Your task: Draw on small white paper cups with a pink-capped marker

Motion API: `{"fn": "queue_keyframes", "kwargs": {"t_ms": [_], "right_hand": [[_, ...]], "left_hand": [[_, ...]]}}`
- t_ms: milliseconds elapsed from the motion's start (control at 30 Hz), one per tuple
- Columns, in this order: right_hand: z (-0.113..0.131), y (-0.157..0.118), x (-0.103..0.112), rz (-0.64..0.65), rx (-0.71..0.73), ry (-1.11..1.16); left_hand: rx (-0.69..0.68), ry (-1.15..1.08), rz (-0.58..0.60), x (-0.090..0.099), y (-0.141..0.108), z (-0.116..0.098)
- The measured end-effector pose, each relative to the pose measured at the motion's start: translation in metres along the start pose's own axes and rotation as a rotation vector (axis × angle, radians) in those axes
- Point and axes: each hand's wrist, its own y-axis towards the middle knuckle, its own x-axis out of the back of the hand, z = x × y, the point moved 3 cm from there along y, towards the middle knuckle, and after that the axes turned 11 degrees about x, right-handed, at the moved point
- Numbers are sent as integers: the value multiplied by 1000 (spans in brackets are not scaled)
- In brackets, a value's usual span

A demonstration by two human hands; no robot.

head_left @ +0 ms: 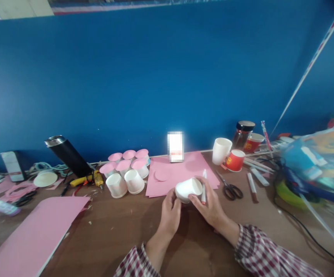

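A white paper cup (187, 189) lies tilted on its side between my two hands, just in front of the pink sheets (181, 169). My left hand (170, 211) grips one end of the cup with its fingers curled round it. My right hand (210, 204) holds the other end, thumb on the cup's side. Along the right fingers runs a white marker (204, 188) with a red-orange end, apparently kept in the same hand. A cut pink paper circle (162, 175) rests on the sheets.
Several cups with pink tops (123, 166) and two bare white cups (116, 186) stand left. Beside them are a yellow glue gun (97, 179) and a black flask (69, 156). Scissors (232, 191), a red cup (235, 160) and a white cup (221, 151) are right.
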Motion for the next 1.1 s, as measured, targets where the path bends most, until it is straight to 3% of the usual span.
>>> {"fn": "queue_keyframes", "kwargs": {"t_ms": [400, 1100], "right_hand": [[-1, 0, -1, 7, 8, -9], [-1, 1, -1, 7, -25, 1]], "left_hand": [[-38, 70, -11, 0, 0, -2], [-21, 1, 27, -4, -3, -4]]}}
